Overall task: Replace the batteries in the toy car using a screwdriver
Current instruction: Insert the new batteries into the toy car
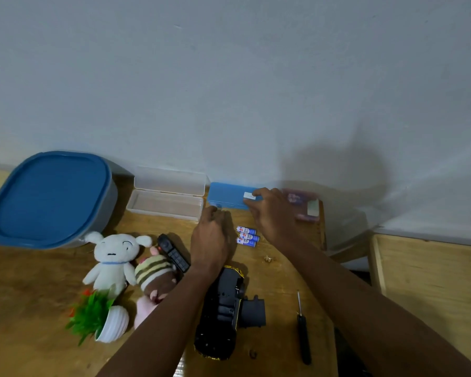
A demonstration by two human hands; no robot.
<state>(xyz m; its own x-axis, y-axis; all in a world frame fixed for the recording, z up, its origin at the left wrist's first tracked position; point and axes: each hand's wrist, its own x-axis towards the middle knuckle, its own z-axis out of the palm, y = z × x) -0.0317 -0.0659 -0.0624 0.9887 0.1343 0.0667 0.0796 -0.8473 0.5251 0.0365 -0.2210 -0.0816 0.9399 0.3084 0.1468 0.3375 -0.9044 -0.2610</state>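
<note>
A: Grip: both hands reach to the blue box (230,195) at the back of the desk (280,270). The right hand (273,210) lies over the box's right end, fingers spread and curled onto its lid. The left hand (211,238) has its fingertips at the box's front edge; whether they pinch it cannot be told, as the back of the hand hides them.

B: Where is the task's object?

A: The car (223,308) lies on the desk nearer the person, under the left forearm, apparently underside up, with a dark grey piece (253,312) against its right side, possibly the battery cover. The screwdriver (302,330) lies alone to the right, touched by neither hand. Three batteries (247,235) lie side by side between the hands, just in front of the box.

B: Which step is in hand?

A: Judged from this layout, the compartment is probably open already and the box is being handled, likely to open or close it; whether the three cells are old or new cannot be told.

B: What does the next move call for?

A: Steadying the box with one hand while the other works the lid, without nudging the loose cells into a roll.
</note>
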